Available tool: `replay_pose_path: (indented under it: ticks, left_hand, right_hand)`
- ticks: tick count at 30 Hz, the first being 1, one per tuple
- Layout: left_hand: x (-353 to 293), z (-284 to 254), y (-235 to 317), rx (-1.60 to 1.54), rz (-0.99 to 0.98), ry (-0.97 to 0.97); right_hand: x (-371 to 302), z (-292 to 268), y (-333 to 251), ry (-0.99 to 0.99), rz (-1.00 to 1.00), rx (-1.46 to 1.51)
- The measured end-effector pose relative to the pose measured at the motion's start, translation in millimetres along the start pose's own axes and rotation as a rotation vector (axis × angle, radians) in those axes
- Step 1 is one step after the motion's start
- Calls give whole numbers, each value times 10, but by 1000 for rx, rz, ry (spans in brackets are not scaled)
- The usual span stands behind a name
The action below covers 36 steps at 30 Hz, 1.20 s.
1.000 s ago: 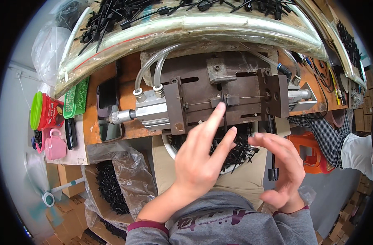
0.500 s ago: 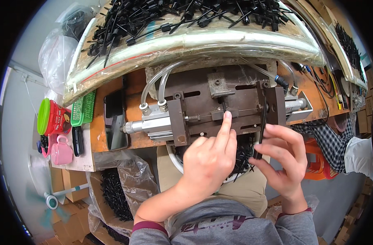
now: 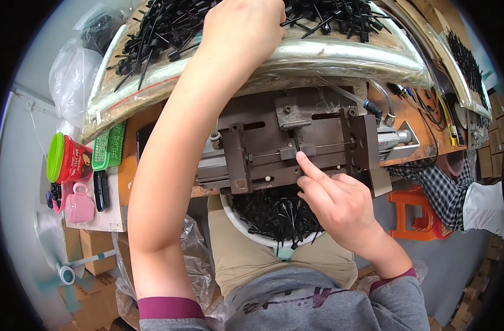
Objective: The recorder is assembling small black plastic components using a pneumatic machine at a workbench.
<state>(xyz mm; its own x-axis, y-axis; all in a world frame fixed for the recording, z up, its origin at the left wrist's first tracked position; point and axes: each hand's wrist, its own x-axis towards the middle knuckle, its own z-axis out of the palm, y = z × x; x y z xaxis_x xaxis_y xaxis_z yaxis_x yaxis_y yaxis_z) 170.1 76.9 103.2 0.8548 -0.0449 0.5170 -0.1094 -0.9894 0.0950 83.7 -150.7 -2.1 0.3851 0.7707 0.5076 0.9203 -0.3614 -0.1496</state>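
My left hand (image 3: 243,25) reaches over the pile of black rod-like plastic parts (image 3: 332,16) on the raised tray. Its fingers are mostly hidden behind the hand and at the upper edge. With its index finger stretched out, my right hand (image 3: 340,207) touches the near end of a thin black part (image 3: 297,142) seated in the small middle block (image 3: 287,153) of the brown metal fixture (image 3: 265,140). The other right fingers are loosely bent, and no held thing shows in them. A white-rimmed bowl (image 3: 233,220) of similar black parts sits on my lap below the fixture.
Metal cylinders with clear air hoses flank the fixture; the right cylinder (image 3: 395,138) shows best. At left are a green basket (image 3: 107,148), a red tub (image 3: 70,160) and a pink cup (image 3: 79,205). Another person's checked sleeve (image 3: 439,185) and an orange stool (image 3: 409,212) are at right.
My left hand has left the fixture and gone up to the tray. My right hand has moved left to the middle block; the long black part it held is no longer in it.
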Motion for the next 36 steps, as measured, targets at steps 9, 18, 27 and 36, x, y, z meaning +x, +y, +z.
replay_pose_path:
  ticks: [9, 18, 27, 36]
  left_hand:
    - [-200, -331, 157, -452, -225, 194]
    - [-1246, -408, 528, -591, -27, 112]
    - [-1915, 215, 915, -246, -58, -64]
    - [-1850, 147, 857, -279, -44, -101]
  right_hand:
    - [143, -198, -18, -178, 49, -8]
    - [1400, -567, 1215, 404, -236, -554]
    - [1604, -633, 1034, 178, 271, 127]
    - [983, -611, 760, -28, 628, 1178]
